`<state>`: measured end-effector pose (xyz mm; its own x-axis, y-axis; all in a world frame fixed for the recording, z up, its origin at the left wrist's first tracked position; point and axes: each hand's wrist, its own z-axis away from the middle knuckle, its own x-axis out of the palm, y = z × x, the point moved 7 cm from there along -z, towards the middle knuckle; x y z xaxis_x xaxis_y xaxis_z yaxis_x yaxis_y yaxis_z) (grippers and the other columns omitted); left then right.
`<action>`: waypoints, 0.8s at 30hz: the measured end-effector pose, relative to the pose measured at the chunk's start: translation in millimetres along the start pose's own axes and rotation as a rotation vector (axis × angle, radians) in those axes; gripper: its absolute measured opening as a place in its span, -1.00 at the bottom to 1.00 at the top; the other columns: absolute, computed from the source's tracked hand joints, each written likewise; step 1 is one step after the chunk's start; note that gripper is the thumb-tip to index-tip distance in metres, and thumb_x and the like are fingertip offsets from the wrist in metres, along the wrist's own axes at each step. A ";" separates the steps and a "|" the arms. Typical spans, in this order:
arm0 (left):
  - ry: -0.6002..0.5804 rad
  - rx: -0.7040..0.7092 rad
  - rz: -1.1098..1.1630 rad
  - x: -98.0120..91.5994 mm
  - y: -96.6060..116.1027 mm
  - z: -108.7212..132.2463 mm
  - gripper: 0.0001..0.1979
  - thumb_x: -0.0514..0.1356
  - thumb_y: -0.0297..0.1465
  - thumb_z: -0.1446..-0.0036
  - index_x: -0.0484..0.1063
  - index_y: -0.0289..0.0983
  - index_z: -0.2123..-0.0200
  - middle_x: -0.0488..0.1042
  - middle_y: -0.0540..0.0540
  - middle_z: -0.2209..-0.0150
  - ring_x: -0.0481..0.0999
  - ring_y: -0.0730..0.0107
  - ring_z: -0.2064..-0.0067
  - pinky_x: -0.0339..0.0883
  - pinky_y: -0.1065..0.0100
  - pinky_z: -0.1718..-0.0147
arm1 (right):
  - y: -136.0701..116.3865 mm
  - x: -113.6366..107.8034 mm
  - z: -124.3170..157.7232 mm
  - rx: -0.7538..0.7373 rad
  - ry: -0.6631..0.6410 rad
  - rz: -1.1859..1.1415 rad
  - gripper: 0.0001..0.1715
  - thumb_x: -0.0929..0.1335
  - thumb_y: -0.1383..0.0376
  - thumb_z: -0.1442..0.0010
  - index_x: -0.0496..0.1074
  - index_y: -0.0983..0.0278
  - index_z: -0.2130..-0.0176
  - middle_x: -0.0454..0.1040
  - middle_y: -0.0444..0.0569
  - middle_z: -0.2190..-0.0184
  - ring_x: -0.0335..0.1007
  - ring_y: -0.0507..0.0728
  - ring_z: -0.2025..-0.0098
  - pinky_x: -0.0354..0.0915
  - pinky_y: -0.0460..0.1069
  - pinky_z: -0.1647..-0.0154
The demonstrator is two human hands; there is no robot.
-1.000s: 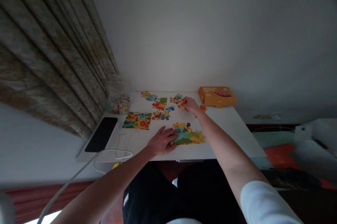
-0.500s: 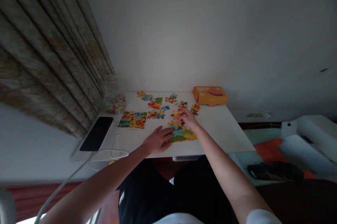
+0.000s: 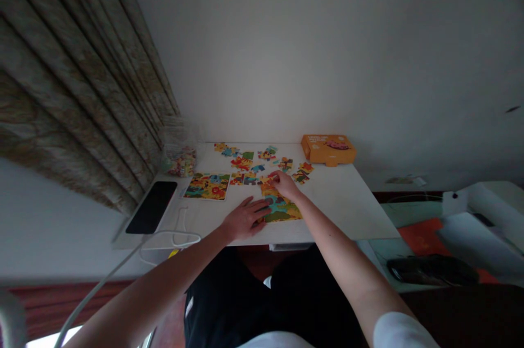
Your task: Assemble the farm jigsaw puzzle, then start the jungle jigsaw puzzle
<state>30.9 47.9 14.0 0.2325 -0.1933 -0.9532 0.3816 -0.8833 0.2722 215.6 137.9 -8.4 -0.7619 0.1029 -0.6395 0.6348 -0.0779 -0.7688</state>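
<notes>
Joined jigsaw section (image 3: pixel 282 211) near the front edge of the tabletop (image 3: pixel 347 201), with the flat, open left hand (image 3: pixel 245 219) on its near corner; right hand (image 3: pixel 284 185) curled at its far side, any grasp unclear. Many loose pieces (image 3: pixel 241 162) left toward the far edge.

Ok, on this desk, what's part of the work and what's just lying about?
In play: left hand, right hand, part-built jigsaw puzzle, loose puzzle pieces, assembled jigsaw puzzle.
Lying about: orange box, clear plastic bag, black screen device, white cable.
</notes>
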 end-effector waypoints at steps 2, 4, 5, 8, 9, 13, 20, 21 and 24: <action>0.009 0.002 -0.004 0.6 -0.7 0.1 -0.55 0.13 -0.31 -0.34 0.39 -0.08 -0.27 0.30 -0.07 -0.38 0.28 0.27 -0.38 0.00 0.04 -0.42 | 0.5 -0.1 -0.3 -0.019 -0.002 0.100 -0.82 0.43 0.34 -0.20 0.53 0.25 0.13 0.58 -0.08 0.34 0.52 0.10 0.29 0.36 -0.03 0.21; 0.017 0.002 -0.004 1.3 -1.1 0.2 -0.55 0.13 -0.31 -0.34 0.39 -0.08 -0.27 0.30 -0.07 -0.37 0.29 0.27 -0.38 0.00 0.04 -0.42 | 0.3 0.2 -0.3 -0.053 -0.017 0.189 -0.83 0.44 0.34 -0.22 0.55 0.27 0.14 0.59 -0.04 0.29 0.51 0.11 0.25 0.35 -0.02 0.16; 0.019 0.003 -0.003 1.6 -1.2 0.2 -0.56 0.12 -0.32 -0.35 0.39 -0.08 -0.27 0.30 -0.08 -0.37 0.29 0.26 -0.37 0.00 0.03 -0.42 | 0.1 0.1 -0.3 -0.071 -0.021 0.226 -0.83 0.44 0.34 -0.22 0.56 0.27 0.13 0.59 -0.02 0.26 0.51 0.11 0.23 0.34 -0.02 0.14; 0.013 0.001 0.003 2.5 -1.3 0.1 -0.56 0.11 -0.31 -0.36 0.40 -0.10 -0.26 0.30 -0.10 -0.38 0.30 0.26 -0.37 0.00 0.02 -0.41 | -1.9 -1.3 0.2 -0.117 -0.022 0.300 -0.79 0.44 0.31 -0.26 0.56 0.28 0.08 0.57 0.01 0.21 0.50 0.11 0.18 0.34 -0.02 0.08; 0.008 0.000 0.004 2.8 -1.4 0.0 -0.57 0.11 -0.31 -0.36 0.40 -0.11 -0.26 0.29 -0.10 -0.38 0.29 0.25 -0.37 0.00 0.02 -0.41 | -3.6 -1.9 0.8 -0.131 -0.022 0.314 -0.77 0.43 0.31 -0.27 0.56 0.28 0.06 0.57 0.02 0.19 0.50 0.11 0.17 0.34 -0.02 0.06; 0.002 0.004 -0.006 3.0 -1.3 -0.3 -0.56 0.12 -0.31 -0.35 0.39 -0.09 -0.27 0.29 -0.08 -0.38 0.29 0.26 -0.38 0.01 0.02 -0.41 | -22.1 -4.7 12.3 -0.220 0.008 0.371 -0.71 0.38 0.33 -0.32 0.53 0.26 -0.03 0.54 0.06 0.07 0.48 0.13 0.05 0.33 0.00 -0.05; -0.009 -0.003 0.006 0.3 -0.1 -1.3 -0.56 0.13 -0.30 -0.33 0.40 -0.07 -0.26 0.39 -0.09 -0.30 0.31 0.22 -0.35 0.00 0.00 -0.41 | -53.9 18.7 70.7 -0.369 0.007 0.568 -0.61 0.22 0.24 -0.45 0.50 0.21 -0.13 0.48 0.16 -0.18 0.38 0.29 -0.18 0.23 0.24 -0.22; -0.011 0.000 0.005 0.0 0.3 -1.4 -0.57 0.13 -0.30 -0.33 0.41 -0.07 -0.24 0.41 -0.09 -0.29 0.32 0.22 -0.34 -0.01 0.00 -0.41 | -52.9 22.1 77.2 -0.362 0.009 0.574 -0.58 0.21 0.23 -0.46 0.46 0.20 -0.18 0.45 0.16 -0.22 0.34 0.30 -0.24 0.19 0.28 -0.25; -0.014 0.008 0.000 -0.1 0.8 -0.9 -0.58 0.13 -0.27 -0.33 0.43 -0.08 -0.22 0.44 -0.10 -0.26 0.34 0.22 -0.33 -0.02 0.02 -0.42 | -46.2 27.5 88.0 -0.332 0.011 0.567 -0.50 0.17 0.18 -0.48 0.36 0.22 -0.29 0.35 0.18 -0.31 0.21 0.32 -0.36 0.08 0.36 -0.34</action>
<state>32.0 47.6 14.5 0.2197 -0.1992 -0.9550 0.3743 -0.8868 0.2710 154.0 57.1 9.0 -0.2975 0.1461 -0.9435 0.9448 0.1871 -0.2690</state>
